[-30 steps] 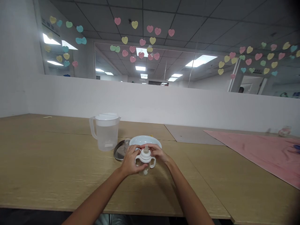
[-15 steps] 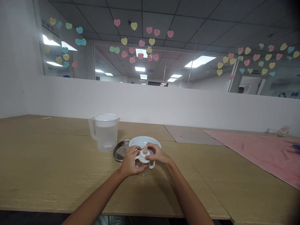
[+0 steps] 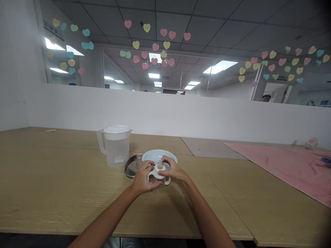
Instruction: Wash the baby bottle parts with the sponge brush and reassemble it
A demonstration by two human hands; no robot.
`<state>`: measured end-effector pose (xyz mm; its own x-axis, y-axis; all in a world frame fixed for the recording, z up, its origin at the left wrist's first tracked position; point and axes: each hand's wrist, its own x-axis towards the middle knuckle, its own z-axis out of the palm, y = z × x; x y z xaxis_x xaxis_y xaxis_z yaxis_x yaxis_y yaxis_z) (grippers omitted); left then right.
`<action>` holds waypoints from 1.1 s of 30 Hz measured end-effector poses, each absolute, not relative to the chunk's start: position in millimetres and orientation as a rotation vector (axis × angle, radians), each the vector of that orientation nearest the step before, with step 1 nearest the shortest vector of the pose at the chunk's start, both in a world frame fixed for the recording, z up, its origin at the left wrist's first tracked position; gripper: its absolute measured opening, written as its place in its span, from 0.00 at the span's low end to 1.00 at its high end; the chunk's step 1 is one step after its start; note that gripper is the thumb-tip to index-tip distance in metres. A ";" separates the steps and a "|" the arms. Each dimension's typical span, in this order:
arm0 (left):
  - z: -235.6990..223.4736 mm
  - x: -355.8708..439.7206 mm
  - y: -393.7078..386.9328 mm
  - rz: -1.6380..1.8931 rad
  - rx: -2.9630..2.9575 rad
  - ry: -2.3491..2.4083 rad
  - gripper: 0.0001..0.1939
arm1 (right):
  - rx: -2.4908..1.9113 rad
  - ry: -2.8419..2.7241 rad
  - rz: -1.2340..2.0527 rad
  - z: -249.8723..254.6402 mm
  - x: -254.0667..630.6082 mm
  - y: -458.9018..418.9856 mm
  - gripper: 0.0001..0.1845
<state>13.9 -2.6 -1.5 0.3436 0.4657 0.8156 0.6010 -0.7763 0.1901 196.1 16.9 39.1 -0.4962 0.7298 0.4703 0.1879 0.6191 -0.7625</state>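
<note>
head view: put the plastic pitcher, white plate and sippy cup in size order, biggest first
Plastic pitcher and white plate: about alike, too close to rank.
Sippy cup: smallest, though it sits nearer the camera.

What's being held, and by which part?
Your left hand and right hand hold a clear plastic baby bottle by its white two-handled collar, below the tan teat.

Here on the wooden tabletop (image 3: 51,186) stands a clear plastic pitcher (image 3: 113,148) with a white lid, right beside a steel dish (image 3: 130,166) and a white plate (image 3: 157,155); a pink cloth (image 3: 279,168) spreads out right, and paper hearts (image 3: 167,45) dot the glass beyond!
</note>
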 end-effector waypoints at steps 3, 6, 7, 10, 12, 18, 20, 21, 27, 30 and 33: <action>-2.9 9.1 0.4 -1.390 -2.480 -0.960 0.23 | -0.714 -2.020 0.858 41.2 198.8 17.6 0.19; -3.8 3.7 2.1 -1.466 -2.516 -0.910 0.24 | -0.708 -2.017 0.893 42.5 201.1 18.6 0.21; -3.7 2.1 2.6 -1.518 -2.504 -0.914 0.24 | -0.690 -2.008 0.911 42.6 201.5 19.2 0.22; -2.6 -2.5 6.6 -1.723 -2.328 -1.053 0.20 | -0.617 -1.937 0.974 41.1 202.3 22.7 0.20; -2.0 -6.6 12.6 -1.847 -2.150 -1.203 0.17 | -0.582 -1.832 1.016 38.3 202.8 27.5 0.21; -10.4 -29.0 41.9 -1.664 -2.028 -1.503 0.14 | -0.675 -1.473 1.066 27.7 203.9 42.9 0.28; -15.9 -36.7 50.7 -1.505 -2.111 -1.542 0.16 | -0.715 -1.426 1.036 26.6 202.9 43.8 0.28; -18.5 -39.9 54.2 -1.421 -2.162 -1.535 0.18 | -0.729 -1.410 1.022 26.5 202.0 43.4 0.28; -25.6 -49.0 62.1 -0.969 -2.479 -1.536 0.32 | -0.787 -1.432 0.969 26.8 196.3 39.5 0.30; -24.1 -48.5 60.2 -0.955 -2.456 -1.498 0.31 | -0.790 -1.456 0.942 26.0 195.1 38.9 0.30; -21.1 -46.3 56.4 -0.971 -2.374 -1.486 0.27 | -0.804 -1.476 0.920 25.7 194.6 38.1 0.30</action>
